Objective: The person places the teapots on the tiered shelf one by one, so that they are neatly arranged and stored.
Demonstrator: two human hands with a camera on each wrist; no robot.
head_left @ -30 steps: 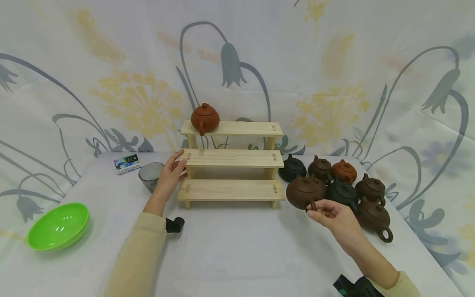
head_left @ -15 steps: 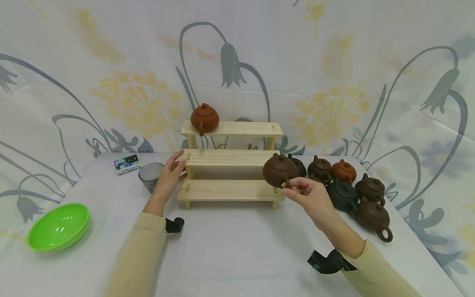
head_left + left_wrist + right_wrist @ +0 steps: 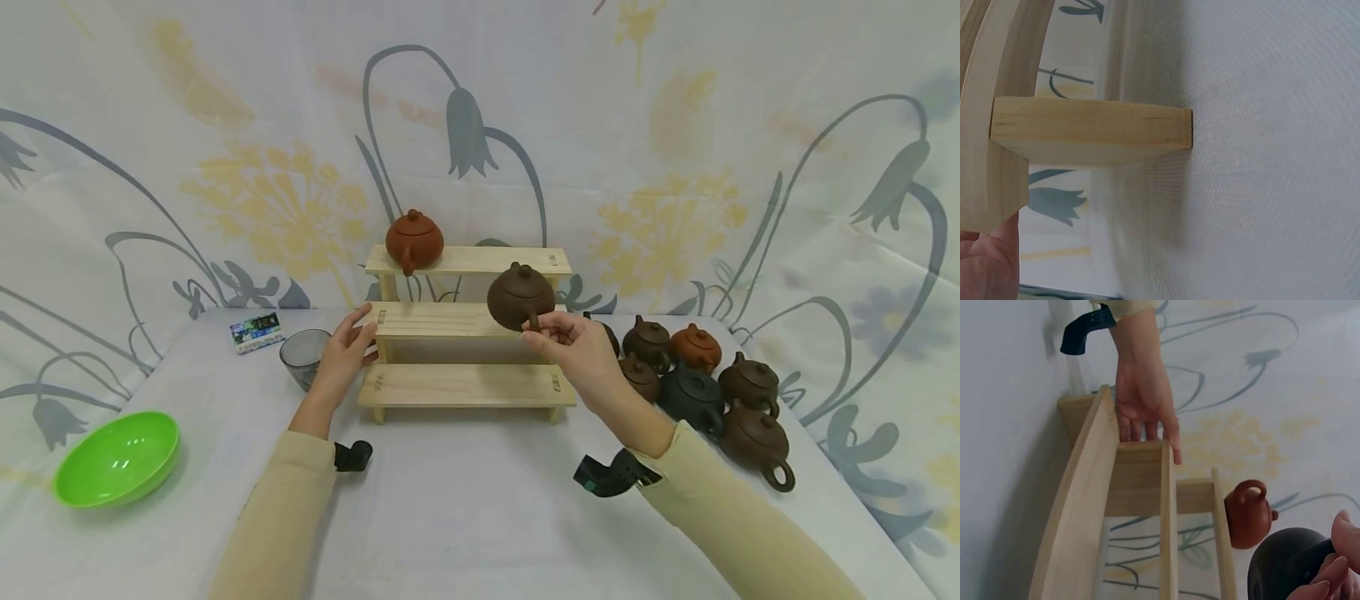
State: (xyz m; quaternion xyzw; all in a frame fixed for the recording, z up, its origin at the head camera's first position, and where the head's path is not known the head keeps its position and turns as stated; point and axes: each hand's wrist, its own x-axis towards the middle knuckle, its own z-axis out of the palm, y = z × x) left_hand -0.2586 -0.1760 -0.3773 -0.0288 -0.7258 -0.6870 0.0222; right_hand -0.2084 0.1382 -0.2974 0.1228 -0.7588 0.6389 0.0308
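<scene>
A dark brown teapot hangs in front of the right part of the middle tier, pinched by its handle in my right hand. In the right wrist view this teapot looks almost black beside the fingers. My left hand rests against the left end of the three-tier wooden stand. Its fingers reach out fairly straight to the middle board in the right wrist view, where the left hand shows whole. A reddish-brown teapot sits on the top tier's left end.
Several brown, black and orange teapots crowd the table right of the stand, one partly behind my right hand. A grey glass cup stands close to my left hand. Farther left are a small printed card and a green bowl.
My right hand has carried the dark brown teapot left and upward, from the teapot group to the front of the middle tier. The left hand stays at the stand's left end.
</scene>
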